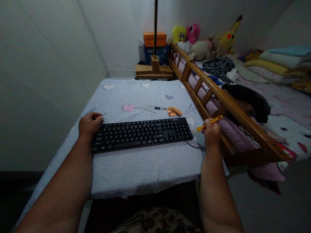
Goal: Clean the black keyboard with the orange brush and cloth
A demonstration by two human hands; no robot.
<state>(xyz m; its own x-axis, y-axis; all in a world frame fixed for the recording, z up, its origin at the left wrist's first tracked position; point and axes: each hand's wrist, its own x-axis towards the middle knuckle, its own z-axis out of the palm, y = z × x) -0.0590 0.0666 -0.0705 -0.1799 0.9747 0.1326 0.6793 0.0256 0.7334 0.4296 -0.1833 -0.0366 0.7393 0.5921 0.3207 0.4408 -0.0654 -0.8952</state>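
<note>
A black keyboard [142, 133] lies across a table covered by a pale blue cloth with hearts [145, 165]. My left hand [89, 124] rests curled on the keyboard's left end, fingers closed against its corner. My right hand [212, 131] sits just past the keyboard's right end, closed around a thin yellow-handled tool [209, 123] whose pale tip points left toward the keyboard. The keyboard's black cable [194, 145] loops beside that hand.
Beyond the keyboard lie a metal wire tool [149, 108] and a crumpled orange cloth [174, 111]. A wooden bed rail [218, 100] runs along the table's right side, with bedding and plush toys [194, 37] behind. Boxes [155, 38] and a wooden stand [154, 66] stand at the back.
</note>
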